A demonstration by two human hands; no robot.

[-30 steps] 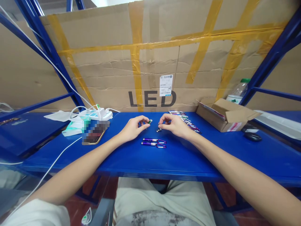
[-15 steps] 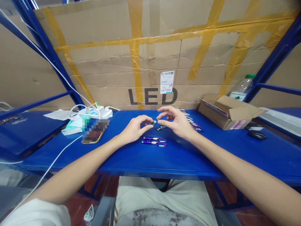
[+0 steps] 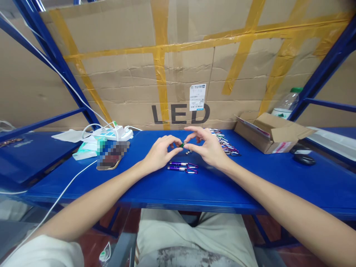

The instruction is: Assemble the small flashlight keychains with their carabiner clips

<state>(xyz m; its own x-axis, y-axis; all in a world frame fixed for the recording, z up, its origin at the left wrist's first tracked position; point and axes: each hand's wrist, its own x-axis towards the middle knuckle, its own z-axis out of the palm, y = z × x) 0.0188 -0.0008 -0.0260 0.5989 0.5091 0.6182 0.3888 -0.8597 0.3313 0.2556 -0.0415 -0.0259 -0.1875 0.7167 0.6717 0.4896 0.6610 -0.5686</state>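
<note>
Blue tabletop (image 3: 250,185); open cardboard box (image 3: 271,137) at right, power strip (image 3: 112,132) at left. Left hand (image 3: 160,152) and right hand (image 3: 207,146) meet above the tabletop, fingertips of both pinched on one small green keychain flashlight (image 3: 182,145). Two purple keychain flashlights (image 3: 182,166) lie just below the hands.

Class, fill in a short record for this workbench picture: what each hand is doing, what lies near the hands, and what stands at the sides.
left hand: pinches a small green flashlight
right hand: fingertips meet the same flashlight's end
in front of hands: two purple flashlights lying side by side
behind right hand: row of keychain flashlights
right side: open cardboard box, mouse
left side: power strip
</note>
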